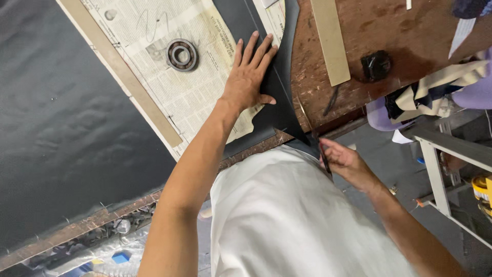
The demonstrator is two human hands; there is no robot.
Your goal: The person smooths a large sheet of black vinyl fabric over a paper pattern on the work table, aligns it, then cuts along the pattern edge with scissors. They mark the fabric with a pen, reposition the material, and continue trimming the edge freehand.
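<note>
My left hand (249,77) lies flat, fingers spread, on a newspaper pattern (189,97) and on the edge of a black sheet (281,110) that tapers toward the table's front edge. My right hand (344,161) is down at that edge, by my white shirt, closed on a pair of scissors (325,160) with dark handles. The thin blade (304,117) points up along the black sheet's right edge. A metal bearing ring (182,54) rests on the newspaper, left of my left hand.
A large black sheet (61,128) covers the left of the worn wooden table (410,36). A cardboard strip (120,66) borders the newspaper. A pale flat strip (330,41), a small black object (375,65) and cream and purple cloth (446,87) lie to the right. A grey metal frame (446,149) stands beyond.
</note>
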